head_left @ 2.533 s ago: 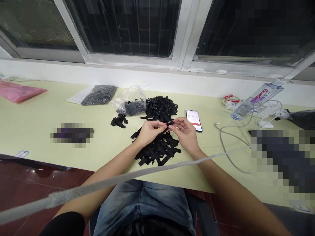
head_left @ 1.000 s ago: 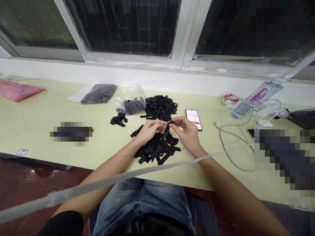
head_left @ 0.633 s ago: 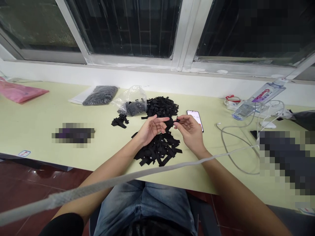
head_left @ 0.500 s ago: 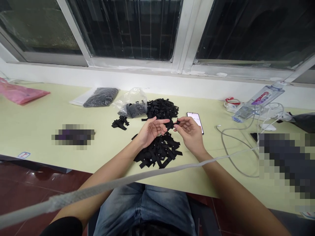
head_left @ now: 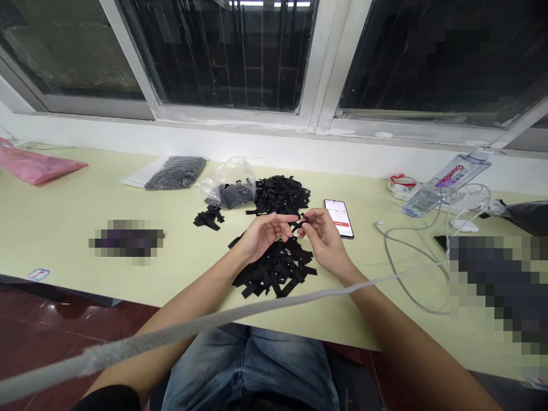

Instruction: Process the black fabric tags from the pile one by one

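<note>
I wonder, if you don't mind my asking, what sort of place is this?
Probably a simple workroom: a long table under the windows bears heaps of black strips and a clear plastic bag.

- Right of the phone [head_left: 339, 220], room is left on the table [head_left: 363, 265] up to the grey cable [head_left: 386, 251].
- Beyond the phone, room is left up to the wall [head_left: 329, 155].
- Left of the phone, passage is blocked by the right grip [head_left: 324, 241] and far strip heap [head_left: 282, 195].
</note>
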`<state>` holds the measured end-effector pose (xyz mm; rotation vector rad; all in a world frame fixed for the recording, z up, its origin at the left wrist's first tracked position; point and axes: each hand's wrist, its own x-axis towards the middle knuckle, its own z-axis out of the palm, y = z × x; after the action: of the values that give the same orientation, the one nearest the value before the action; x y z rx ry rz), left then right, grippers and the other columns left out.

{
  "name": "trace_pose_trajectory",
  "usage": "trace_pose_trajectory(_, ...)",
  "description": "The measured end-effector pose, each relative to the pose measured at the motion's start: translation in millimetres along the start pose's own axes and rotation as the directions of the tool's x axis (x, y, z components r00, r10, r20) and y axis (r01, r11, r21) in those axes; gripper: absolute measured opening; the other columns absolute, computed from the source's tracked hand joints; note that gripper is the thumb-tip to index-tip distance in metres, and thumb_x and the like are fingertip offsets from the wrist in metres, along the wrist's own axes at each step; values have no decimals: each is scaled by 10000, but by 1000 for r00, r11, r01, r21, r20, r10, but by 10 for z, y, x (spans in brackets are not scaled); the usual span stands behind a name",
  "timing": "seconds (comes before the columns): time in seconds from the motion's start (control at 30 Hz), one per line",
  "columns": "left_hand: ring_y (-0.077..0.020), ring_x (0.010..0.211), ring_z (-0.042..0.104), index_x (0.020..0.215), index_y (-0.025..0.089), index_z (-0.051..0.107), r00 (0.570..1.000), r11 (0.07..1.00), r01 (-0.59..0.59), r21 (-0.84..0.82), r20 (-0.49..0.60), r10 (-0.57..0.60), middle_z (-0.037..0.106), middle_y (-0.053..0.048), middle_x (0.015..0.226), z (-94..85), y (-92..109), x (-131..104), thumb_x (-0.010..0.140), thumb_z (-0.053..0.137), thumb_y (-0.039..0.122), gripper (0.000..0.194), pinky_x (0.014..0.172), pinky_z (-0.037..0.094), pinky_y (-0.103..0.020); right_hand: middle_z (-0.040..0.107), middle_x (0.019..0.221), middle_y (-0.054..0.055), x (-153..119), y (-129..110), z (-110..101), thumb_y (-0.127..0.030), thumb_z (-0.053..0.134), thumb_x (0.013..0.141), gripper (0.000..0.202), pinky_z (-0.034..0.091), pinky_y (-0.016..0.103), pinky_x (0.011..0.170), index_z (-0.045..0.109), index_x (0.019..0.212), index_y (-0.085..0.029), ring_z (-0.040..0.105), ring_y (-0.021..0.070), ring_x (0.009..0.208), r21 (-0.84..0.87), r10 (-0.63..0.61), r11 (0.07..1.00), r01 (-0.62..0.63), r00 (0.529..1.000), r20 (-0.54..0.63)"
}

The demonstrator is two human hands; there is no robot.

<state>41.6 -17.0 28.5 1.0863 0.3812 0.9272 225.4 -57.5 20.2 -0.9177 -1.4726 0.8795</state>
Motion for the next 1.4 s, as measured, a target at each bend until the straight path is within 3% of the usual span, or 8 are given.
trace_pose_trajectory(0.17,-107,634,546,890,130,734,989,985,-6,172,-143,31,631,-26,687,-7,-85,29,817,747,380,261,674,428,-250,512,1034,40,-40,-4,20,-374,508,990,207,521,341,809,449,1159,-268,568,148,838,-50,36,998,-32,994,99)
trace_pose_trajectory(0.27,-90,604,513,706,139,622,981,963,-23,268,-181,74,586,2,616,-5,-119,48,831,740,407,318,660,407,-234,509,1034,41,-46,33,42,-371,494,995,210,516,338,800,439,1170,-269,559,146,825,-63,37,997,-31,995,93)
trace_pose_trajectory(0.33,-87,597,499,676,145,566,985,973,-29,228,-160,67,546,15,592,10,-111,50,857,711,427,365,652,399,-226,510,1036,40,-43,67,58,-369,496,994,220,514,331,788,437,1181,-270,552,141,811,-64,21,998,-17,997,71)
trace_pose_trajectory(0.5,-100,606,497,794,144,599,996,997,21,-75,-80,-27,491,25,603,59,-53,33,875,697,410,295,644,417,-234,517,1066,52,-27,121,82,-385,517,980,288,525,315,766,433,1233,-274,548,146,831,-54,-12,998,10,999,-29)
trace_pose_trajectory(0.63,-101,614,502,821,134,616,998,988,33,-150,-50,-41,489,21,609,71,-42,29,883,697,359,247,656,429,-235,516,1061,43,-30,126,79,-379,535,970,269,529,318,772,447,1205,-279,550,142,819,-32,-7,999,5,999,-54)
trace_pose_trajectory(0.87,-96,602,476,825,129,631,996,985,55,-162,-56,-65,470,26,595,67,-45,36,880,702,350,239,649,426,-229,551,1080,59,-47,119,110,-384,564,955,275,514,353,887,478,1191,-273,570,182,980,-30,-28,999,27,999,-20)
trace_pose_trajectory(1.1,-94,598,480,841,126,647,996,989,53,-139,-58,-61,471,27,590,53,-58,32,886,693,363,245,653,426,-229,567,1077,56,-46,72,113,-360,599,941,270,501,357,920,494,1170,-265,583,182,1002,-44,-27,999,24,998,-63)
trace_pose_trajectory(1.4,-93,614,503,1033,123,706,994,999,3,-52,-108,-9,513,11,643,42,-59,38,903,660,372,284,631,423,-224,558,1062,55,-33,82,112,-374,582,947,247,507,359,906,486,1147,-266,575,188,997,-35,-23,999,21,997,-75)
